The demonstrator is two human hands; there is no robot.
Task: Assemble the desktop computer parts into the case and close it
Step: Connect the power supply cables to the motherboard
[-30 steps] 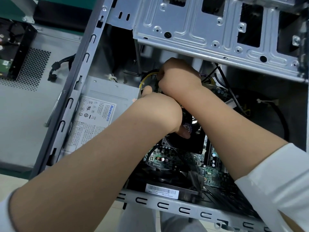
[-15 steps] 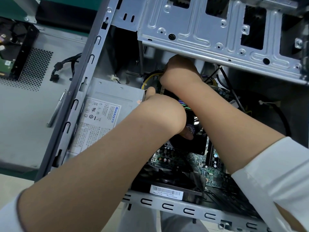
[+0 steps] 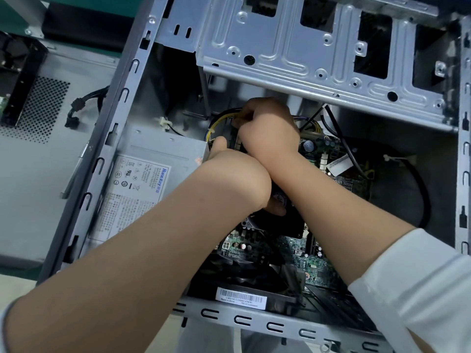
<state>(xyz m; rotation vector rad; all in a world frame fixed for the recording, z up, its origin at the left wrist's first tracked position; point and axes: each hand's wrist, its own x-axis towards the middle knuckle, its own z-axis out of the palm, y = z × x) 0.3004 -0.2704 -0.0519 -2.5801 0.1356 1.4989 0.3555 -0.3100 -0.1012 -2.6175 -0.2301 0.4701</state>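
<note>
The open grey computer case (image 3: pixel 119 138) lies in front of me with the motherboard (image 3: pixel 313 266) inside. My right hand (image 3: pixel 267 128) reaches in below the drive cage (image 3: pixel 305 54), its fingers closed on a yellow and black cable bundle (image 3: pixel 219 121) beside the power supply (image 3: pixel 142 179). My left hand (image 3: pixel 237 179) lies under my right wrist, thumb up next to the cables. Its fingertips rest on the black CPU fan (image 3: pixel 277 225), and the palm side is hidden.
The grey side panel (image 3: pixel 38 169) with a perforated vent lies left of the case, with a black cable (image 3: pixel 81 105) and a thin metal tool (image 3: pixel 76 171) on it. A drive in a black bracket (image 3: pixel 15 80) sits far left. A black cable loop (image 3: pixel 420 194) lies inside on the right.
Both hands stay at the same spot by the cables. My right hand shifts only slightly, and the view drifts a little.
</note>
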